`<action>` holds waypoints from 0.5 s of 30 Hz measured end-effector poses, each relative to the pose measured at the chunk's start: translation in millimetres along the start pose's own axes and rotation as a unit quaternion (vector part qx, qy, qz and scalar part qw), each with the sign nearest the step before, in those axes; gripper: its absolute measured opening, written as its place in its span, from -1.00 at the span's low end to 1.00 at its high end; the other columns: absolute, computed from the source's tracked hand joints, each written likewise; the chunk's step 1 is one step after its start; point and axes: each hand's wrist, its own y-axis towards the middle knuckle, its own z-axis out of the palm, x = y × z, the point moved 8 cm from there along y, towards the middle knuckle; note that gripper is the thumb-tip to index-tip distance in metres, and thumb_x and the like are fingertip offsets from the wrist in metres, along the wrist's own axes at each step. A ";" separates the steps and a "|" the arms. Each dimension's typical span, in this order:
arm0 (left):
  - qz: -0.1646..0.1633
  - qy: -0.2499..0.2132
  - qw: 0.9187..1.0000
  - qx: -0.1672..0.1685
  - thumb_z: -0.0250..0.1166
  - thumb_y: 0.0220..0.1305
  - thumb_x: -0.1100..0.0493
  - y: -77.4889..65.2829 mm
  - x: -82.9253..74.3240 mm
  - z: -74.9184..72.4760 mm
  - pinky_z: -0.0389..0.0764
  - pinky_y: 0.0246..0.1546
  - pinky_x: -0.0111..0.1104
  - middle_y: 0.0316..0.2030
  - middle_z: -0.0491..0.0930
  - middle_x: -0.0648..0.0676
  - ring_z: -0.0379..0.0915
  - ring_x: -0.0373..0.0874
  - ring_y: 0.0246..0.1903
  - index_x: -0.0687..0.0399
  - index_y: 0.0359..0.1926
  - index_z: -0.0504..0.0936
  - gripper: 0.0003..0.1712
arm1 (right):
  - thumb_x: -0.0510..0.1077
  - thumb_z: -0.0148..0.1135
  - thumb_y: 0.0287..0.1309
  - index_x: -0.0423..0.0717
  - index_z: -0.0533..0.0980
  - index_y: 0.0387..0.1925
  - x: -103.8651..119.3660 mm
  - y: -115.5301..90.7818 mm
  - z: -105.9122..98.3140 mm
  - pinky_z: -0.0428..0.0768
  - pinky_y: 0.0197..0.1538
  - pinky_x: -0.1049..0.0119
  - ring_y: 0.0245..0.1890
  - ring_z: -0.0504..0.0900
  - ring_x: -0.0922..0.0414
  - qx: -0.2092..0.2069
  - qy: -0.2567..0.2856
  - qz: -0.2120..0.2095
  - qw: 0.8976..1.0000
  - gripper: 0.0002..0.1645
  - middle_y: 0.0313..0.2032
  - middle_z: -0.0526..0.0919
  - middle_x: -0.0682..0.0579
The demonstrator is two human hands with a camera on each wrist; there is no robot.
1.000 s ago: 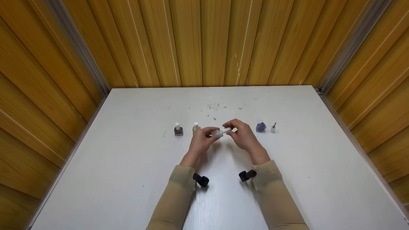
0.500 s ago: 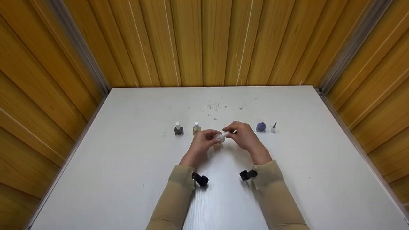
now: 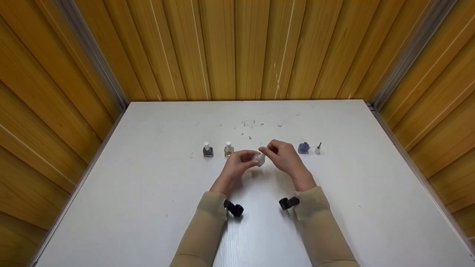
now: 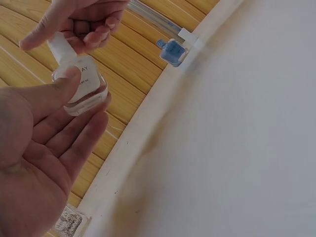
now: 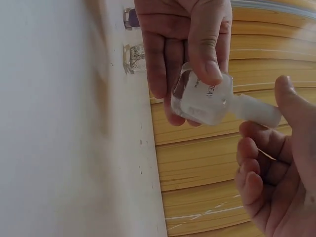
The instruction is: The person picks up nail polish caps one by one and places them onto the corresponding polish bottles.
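My left hand (image 3: 235, 165) holds a clear glass nail polish bottle (image 5: 205, 96) with whitish polish above the table, thumb on its labelled face and fingers behind. The bottle's white cap (image 5: 259, 111) is on its neck, tilted toward my right hand (image 3: 286, 157). In the right wrist view, the thumb and index finger of that hand lie on either side of the cap's end, the other fingers curled. Behind the left hand, a pale yellowish nail polish bottle (image 3: 228, 149) stands capped. A dark nail polish bottle (image 3: 207, 151) stands capped farther left.
To the right, an uncapped blue nail polish bottle (image 3: 303, 148) stands on the white table (image 3: 148, 222). Its white brush cap (image 3: 317, 150) stands beside it, brush upward. Dark specks mark the tabletop behind the hands. Wood-patterned walls (image 3: 245, 52) close in the back and sides.
The bottle in my left hand has moved slightly right and toward me, and its cap end has swung upward and away. The right fingers have shifted around the cap. The standing bottles have stayed put.
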 end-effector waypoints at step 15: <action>0.014 -0.087 0.996 -0.011 0.42 0.28 0.34 0.5 0.8 -1.0 0.73 0.05 -0.30 0.00 0.76 0.26 0.74 -0.06 -0.02 0.30 0.12 0.69 -0.62 | -0.27 0.47 0.19 -0.28 0.69 -0.09 -0.8 3.0 -2.8 0.68 -0.12 0.48 -0.19 0.69 0.28 -0.033 0.232 -0.021 0.972 -0.74 -0.15 0.78 -0.16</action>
